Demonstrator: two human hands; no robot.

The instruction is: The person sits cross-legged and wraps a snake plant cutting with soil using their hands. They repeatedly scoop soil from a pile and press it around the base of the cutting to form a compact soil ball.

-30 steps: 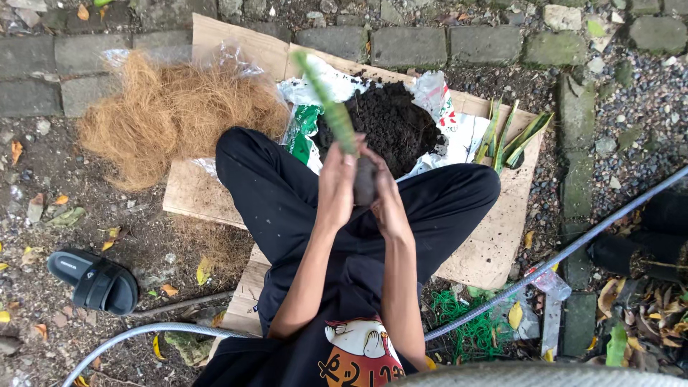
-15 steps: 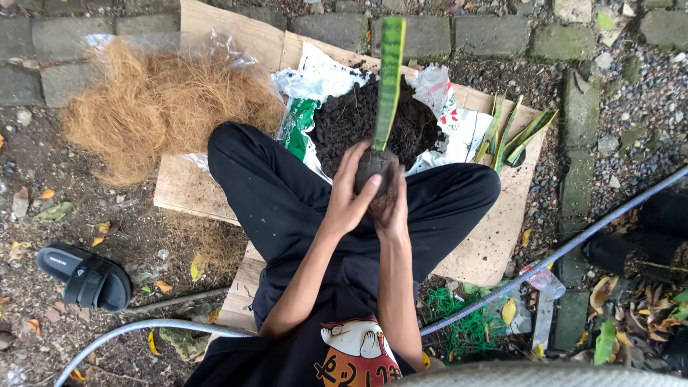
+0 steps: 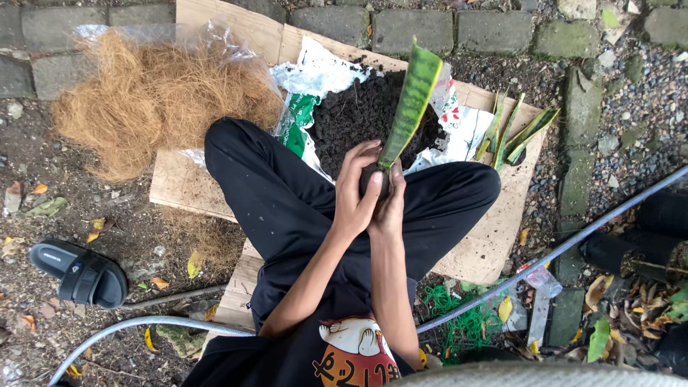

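We cup the crumbly soil ball of the snake plant cutting between left hand and right hand, both closed around it. We judge it light but fragile, best held low.

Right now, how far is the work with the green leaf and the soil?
Done: the bag lies cut open with dark soil heaped on it, and a soil ball already sits at the base of the upright leaf cutting. In hand: the left hand and right hand press that ball. Left: the coconut fibre lies unused, and more cuttings wait on the cardboard.
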